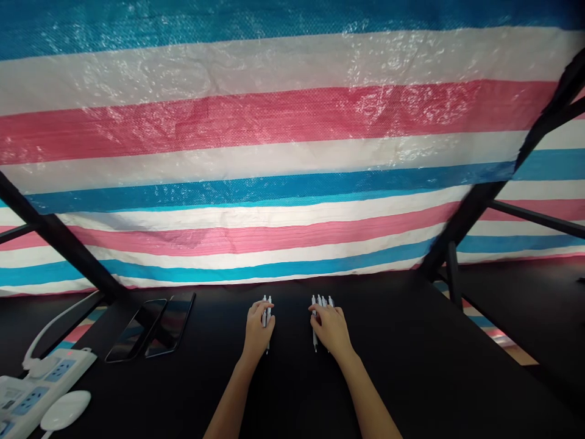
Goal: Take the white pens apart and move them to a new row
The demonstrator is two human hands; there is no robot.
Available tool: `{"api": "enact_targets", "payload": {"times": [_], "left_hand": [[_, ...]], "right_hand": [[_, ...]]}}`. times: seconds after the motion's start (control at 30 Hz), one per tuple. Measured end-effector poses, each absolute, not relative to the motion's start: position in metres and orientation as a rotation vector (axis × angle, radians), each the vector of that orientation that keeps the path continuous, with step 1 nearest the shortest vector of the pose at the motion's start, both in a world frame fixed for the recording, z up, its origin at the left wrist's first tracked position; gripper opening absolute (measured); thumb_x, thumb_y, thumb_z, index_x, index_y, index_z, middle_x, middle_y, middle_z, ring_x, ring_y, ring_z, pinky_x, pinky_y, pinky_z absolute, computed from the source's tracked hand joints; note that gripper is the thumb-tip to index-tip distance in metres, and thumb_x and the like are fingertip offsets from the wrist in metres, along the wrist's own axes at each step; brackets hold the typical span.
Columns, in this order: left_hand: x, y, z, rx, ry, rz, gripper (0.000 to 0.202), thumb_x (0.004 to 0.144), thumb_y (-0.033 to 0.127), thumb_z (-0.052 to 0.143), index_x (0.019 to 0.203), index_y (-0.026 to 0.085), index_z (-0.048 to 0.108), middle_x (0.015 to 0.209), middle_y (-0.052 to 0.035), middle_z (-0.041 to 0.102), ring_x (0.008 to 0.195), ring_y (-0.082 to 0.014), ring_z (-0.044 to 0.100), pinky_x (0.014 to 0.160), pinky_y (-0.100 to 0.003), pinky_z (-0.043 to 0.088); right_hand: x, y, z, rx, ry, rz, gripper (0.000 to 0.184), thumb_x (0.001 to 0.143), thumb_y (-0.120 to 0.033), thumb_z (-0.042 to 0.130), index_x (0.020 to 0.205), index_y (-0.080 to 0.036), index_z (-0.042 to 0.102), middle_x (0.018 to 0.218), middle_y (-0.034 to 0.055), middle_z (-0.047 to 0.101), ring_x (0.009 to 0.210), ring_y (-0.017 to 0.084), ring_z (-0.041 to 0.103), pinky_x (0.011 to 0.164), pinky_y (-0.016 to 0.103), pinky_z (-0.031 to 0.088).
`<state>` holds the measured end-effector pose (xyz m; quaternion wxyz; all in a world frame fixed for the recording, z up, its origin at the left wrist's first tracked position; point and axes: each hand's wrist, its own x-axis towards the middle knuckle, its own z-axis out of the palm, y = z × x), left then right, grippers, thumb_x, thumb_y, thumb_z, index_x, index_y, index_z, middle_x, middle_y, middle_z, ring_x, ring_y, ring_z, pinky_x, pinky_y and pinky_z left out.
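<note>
Curling over slim white pens [314, 335] on a black counter [297, 378]
Left hand [259, 329] and right hand [333, 329] each touch some; cannot tell if pinching.

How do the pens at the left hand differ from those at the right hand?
Number: two tops show among the left pens, four among the right pens. Width: the left pens make a narrow group, the right pens a wider row. Both are whitish and lie on the black table, partly hidden under left hand and right hand.
</note>
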<state>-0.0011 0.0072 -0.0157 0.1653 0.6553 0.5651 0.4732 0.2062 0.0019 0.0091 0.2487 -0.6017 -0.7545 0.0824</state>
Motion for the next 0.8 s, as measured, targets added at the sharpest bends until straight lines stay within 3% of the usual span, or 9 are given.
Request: {"api": "enact_targets", "payload": {"times": [0.37,0.53,0.67,0.8], "left_hand": [[-0.001,0.005,-0.013,1.987,1.660,1.409,0.016,0.078,0.019,0.051,0.090,0.022,0.061,0.098,-0.0073,0.062,0.096,-0.0232,0.058,0.085,-0.041,0.047],[0.002,0.001,-0.010,2.172,1.685,1.417,0.027,0.084,0.021,0.049,0.109,0.022,0.057,0.104,-0.0081,0.063,0.100,-0.0226,0.058,0.085,-0.040,0.047],[0.006,-0.005,-0.006,2.449,1.646,1.343,0.037,0.086,0.026,0.051,0.123,0.025,0.050,0.114,-0.0080,0.061,0.106,-0.0234,0.055,0.088,-0.040,0.045],[0.010,-0.009,-0.002,2.618,1.561,1.276,0.031,0.087,0.027,0.050,0.118,0.027,0.055,0.117,-0.0077,0.060,0.106,-0.0227,0.056,0.087,-0.039,0.045]], "right_hand": [[0.205,0.001,0.011,-1.569,-1.999,0.343,0.022,0.080,-0.016,0.045,0.091,-0.020,0.064,0.060,0.0002,0.057,0.065,0.019,0.054,0.075,0.036,0.035],[0.207,0.005,0.009,-1.291,-1.662,0.925,0.020,0.081,-0.032,0.050,0.094,-0.022,0.061,0.058,-0.0033,0.047,0.057,0.015,0.049,0.062,0.030,0.038],[0.200,0.001,0.017,-1.081,-1.362,1.430,0.033,0.074,-0.039,0.061,0.103,-0.023,0.057,0.052,-0.0080,0.039,0.050,0.013,0.045,0.058,0.028,0.041],[0.196,-0.008,0.032,-0.963,-1.308,1.649,0.042,0.074,-0.038,0.064,0.112,-0.025,0.052,0.055,-0.0072,0.049,0.057,0.014,0.054,0.061,0.026,0.041]]}}
